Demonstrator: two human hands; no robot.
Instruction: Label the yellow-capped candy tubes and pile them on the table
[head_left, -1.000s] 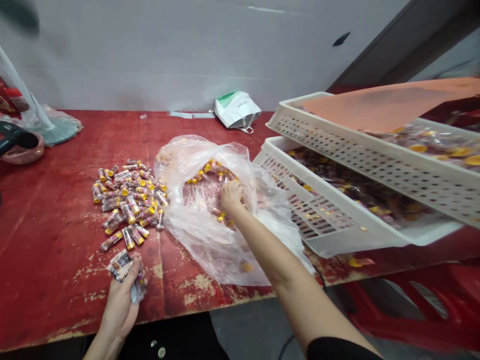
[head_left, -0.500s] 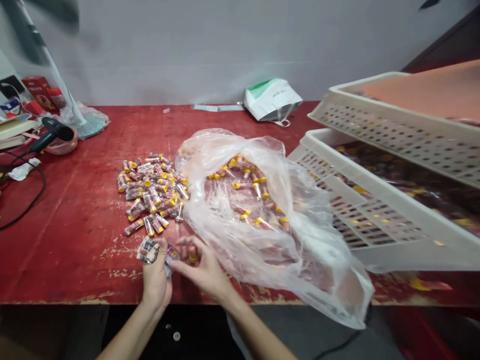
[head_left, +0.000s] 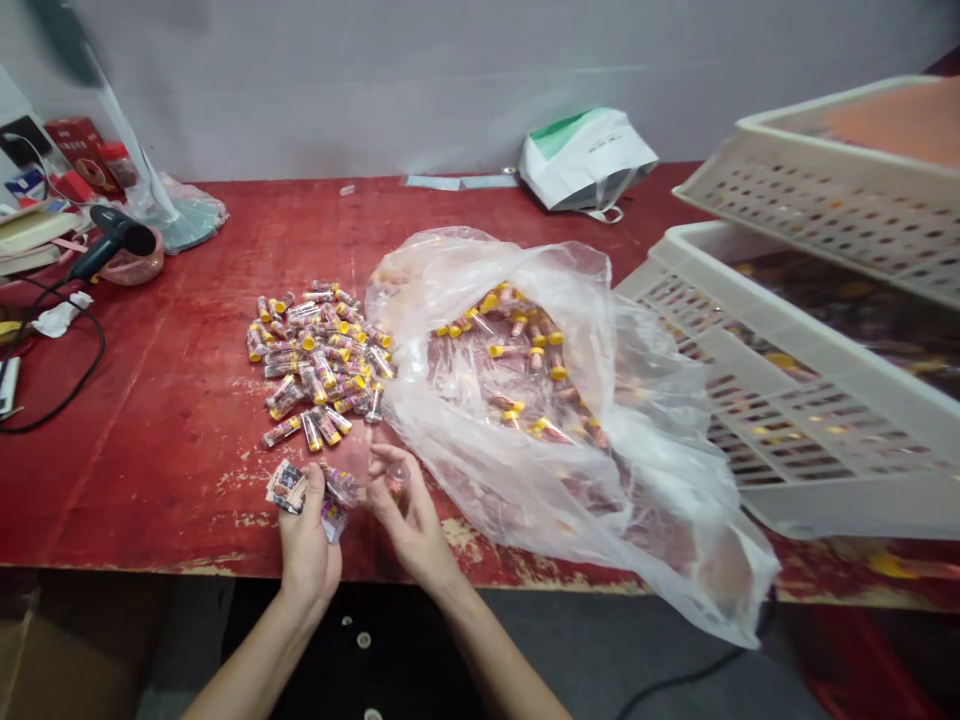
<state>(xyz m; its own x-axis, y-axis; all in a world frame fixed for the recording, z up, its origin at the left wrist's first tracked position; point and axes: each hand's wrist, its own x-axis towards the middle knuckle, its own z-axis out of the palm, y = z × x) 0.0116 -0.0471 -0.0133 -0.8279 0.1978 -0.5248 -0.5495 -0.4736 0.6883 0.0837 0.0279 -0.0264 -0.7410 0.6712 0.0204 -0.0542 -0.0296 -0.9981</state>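
Step in hand looks like hand-to-hand work on a clear packet [head_left: 341, 486], lower centre of frame. Next move would call for a light fingertip pinch; film looks flimsy.

Left hand [head_left: 309, 530]: upright, thumb up, gripping a printed card [head_left: 287, 487] plus the packet. Right hand [head_left: 409, 515]: fingers curled, thumb tip close to the packet's end; contact unclear. Something small and reddish shows in its palm; too blurred to confirm a grip.

Yellow-capped tubes [head_left: 322, 365] piled left of centre, more inside the open plastic bag [head_left: 660, 420] at centre-right. White crates [head_left: 810, 400] at right edge.
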